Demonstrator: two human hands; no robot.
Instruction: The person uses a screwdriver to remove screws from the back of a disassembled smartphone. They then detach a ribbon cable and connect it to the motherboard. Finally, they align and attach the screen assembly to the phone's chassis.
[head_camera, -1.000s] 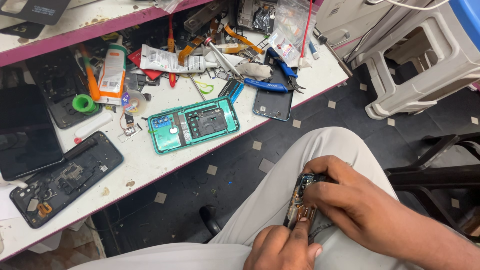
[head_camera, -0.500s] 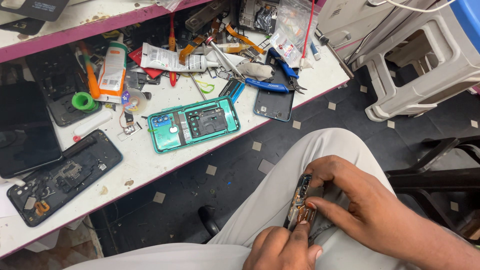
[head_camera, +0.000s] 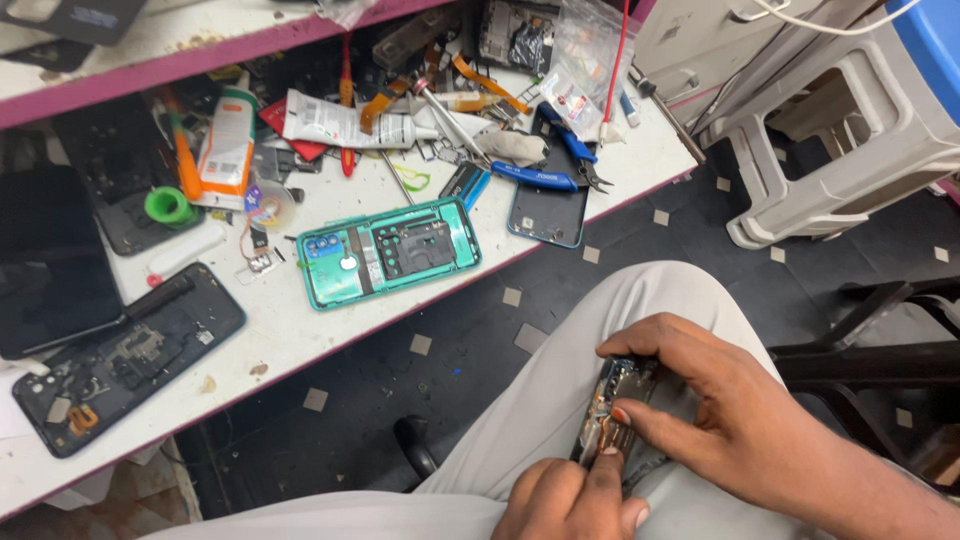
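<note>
A small phone circuit board (head_camera: 610, 405) rests on my light-trousered thigh (head_camera: 560, 370). My right hand (head_camera: 730, 410) grips it from the right, thumb and fingers pinching its edges. At the bottom of the view my left hand (head_camera: 570, 500) has a fingertip pressed on the board's lower end. On the white workbench (head_camera: 300, 330) a teal phone back shell (head_camera: 385, 250) lies open side up, well away from both hands.
The bench holds a dark opened phone frame (head_camera: 120, 350), a black screen (head_camera: 50, 260), blue pliers (head_camera: 545, 175), a dark phone shell (head_camera: 548, 205), tubes, tweezers and flex cables. White plastic stools (head_camera: 850, 130) stand at right on a dark tiled floor (head_camera: 450, 340).
Both hands keep their hold on the board on my thigh; the fingers shift only slightly. The view has drifted a little.
</note>
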